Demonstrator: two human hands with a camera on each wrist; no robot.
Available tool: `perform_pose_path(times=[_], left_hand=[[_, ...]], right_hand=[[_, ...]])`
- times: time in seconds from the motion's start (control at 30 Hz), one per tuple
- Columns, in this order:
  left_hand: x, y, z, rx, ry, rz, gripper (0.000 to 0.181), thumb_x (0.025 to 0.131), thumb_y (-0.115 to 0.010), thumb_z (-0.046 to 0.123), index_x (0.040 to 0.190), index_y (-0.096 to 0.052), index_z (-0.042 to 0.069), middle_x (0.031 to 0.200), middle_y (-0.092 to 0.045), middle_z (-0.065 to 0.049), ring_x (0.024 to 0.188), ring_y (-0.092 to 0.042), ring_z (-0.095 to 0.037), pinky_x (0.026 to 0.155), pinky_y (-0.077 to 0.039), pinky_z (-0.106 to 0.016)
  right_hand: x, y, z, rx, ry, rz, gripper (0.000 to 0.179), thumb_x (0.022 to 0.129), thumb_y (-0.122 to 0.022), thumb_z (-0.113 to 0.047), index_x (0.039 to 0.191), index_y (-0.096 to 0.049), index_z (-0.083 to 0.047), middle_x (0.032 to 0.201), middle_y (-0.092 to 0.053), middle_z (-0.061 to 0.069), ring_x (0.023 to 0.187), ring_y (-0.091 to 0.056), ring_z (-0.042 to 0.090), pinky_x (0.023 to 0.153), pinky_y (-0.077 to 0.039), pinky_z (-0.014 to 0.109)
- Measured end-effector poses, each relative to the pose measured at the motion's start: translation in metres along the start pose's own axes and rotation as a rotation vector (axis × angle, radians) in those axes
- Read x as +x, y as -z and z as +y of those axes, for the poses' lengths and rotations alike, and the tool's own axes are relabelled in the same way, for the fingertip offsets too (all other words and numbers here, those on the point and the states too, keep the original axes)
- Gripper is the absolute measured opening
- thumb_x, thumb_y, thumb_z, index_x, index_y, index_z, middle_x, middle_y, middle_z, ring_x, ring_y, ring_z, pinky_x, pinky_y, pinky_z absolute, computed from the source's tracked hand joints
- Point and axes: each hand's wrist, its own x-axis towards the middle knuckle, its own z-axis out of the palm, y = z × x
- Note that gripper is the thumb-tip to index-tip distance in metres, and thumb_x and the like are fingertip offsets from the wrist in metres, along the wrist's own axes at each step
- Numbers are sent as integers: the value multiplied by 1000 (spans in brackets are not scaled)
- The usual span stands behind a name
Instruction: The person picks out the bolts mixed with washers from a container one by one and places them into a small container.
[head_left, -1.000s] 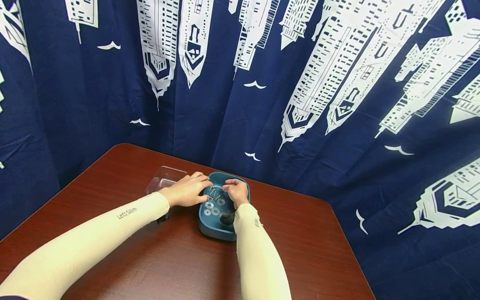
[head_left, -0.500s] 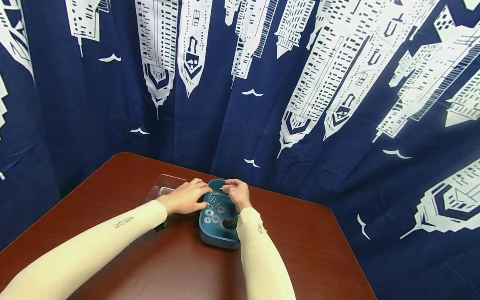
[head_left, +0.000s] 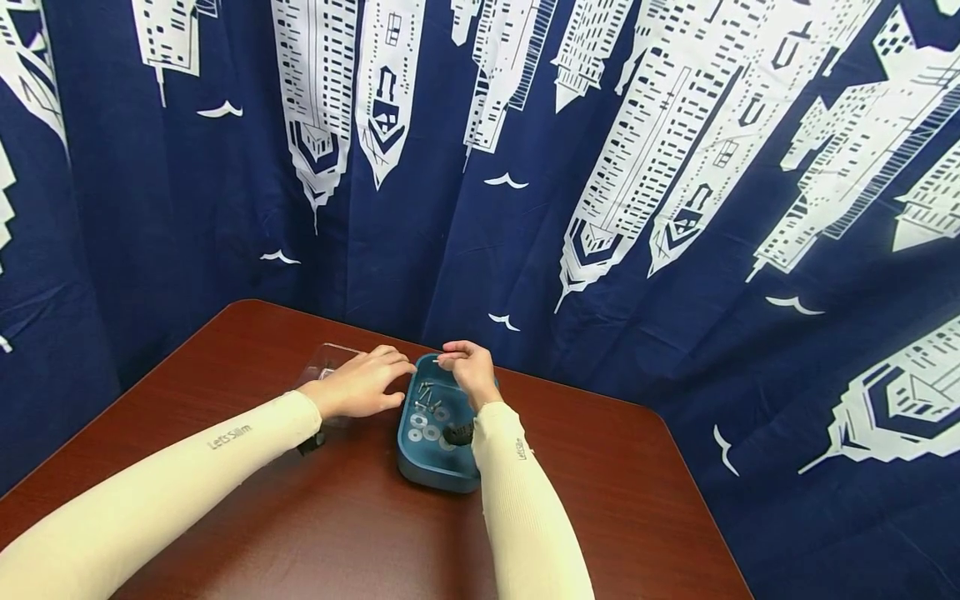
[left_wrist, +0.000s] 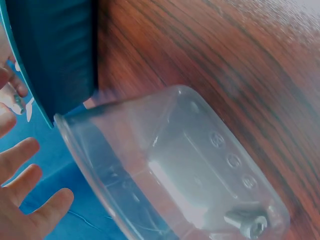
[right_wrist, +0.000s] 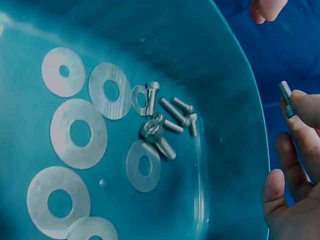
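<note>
My right hand [head_left: 472, 377] pinches a small metal socket-head screw [right_wrist: 286, 99] between thumb and finger, over the far end of a blue tub [head_left: 435, 477]. Inside the tub lie several flat washers [right_wrist: 78, 134] and several loose screws [right_wrist: 171, 107], one of them thicker. My left hand [head_left: 358, 387], fingers spread and holding nothing, hovers by the tub's left rim and partly covers a clear plastic container [left_wrist: 210, 145] in the head view. One metal screw [left_wrist: 248, 223] lies in that container, seen from the left wrist.
A dark lump [head_left: 457, 434] sits in the tub near my right forearm. Both containers stand on a reddish-brown wooden table [head_left: 592, 475]. Behind the table's far edge hangs a navy curtain [head_left: 420, 250] with white building prints.
The right hand has lifted toward the tub's far rim with the screw pinched. My left hand has drawn back left from over the tub's edge, toward the clear container.
</note>
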Motion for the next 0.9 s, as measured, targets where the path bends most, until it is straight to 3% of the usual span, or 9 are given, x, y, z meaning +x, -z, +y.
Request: perform_pose_path(times=[0.17,0.5,0.67,0.9], left_hand=[[-4,3,-4,-2,9,16,47,93,-67,27,137,-61,11,137,-60,-8,132,-46,-29,104,-44,-56],[-16,12,-17,6,24,39,49,91,-67,26,137,-61,10,138,-59,-10,133,-45,-31,104,-43,-57],[-23,15,-25,6,63,46,48,92,-66,27,137,-61,11,139,-58,-8,133,-45,-29,104,-43,-56],[-35,19,-38,12,83,75,47,91,-65,25,136,-62,10,137,-60,-8,132,-46,-29,104,-42,-57]], right_hand=[[1,-6,-3,5,14,-13,24,87,-68,4,111,-70,0,99,-76,18,103,-70,39,101,-50,50],[3,-16,-10,-13,35,-34,22,86,-70,2,107,-72,-2,95,-76,15,92,-73,25,94,-55,41],[4,-21,-10,-3,35,-48,23,85,-71,3,107,-72,-2,93,-77,12,88,-73,19,92,-55,36],[3,-29,-11,13,28,-69,27,86,-70,4,113,-70,5,96,-77,14,89,-73,18,96,-54,42]])
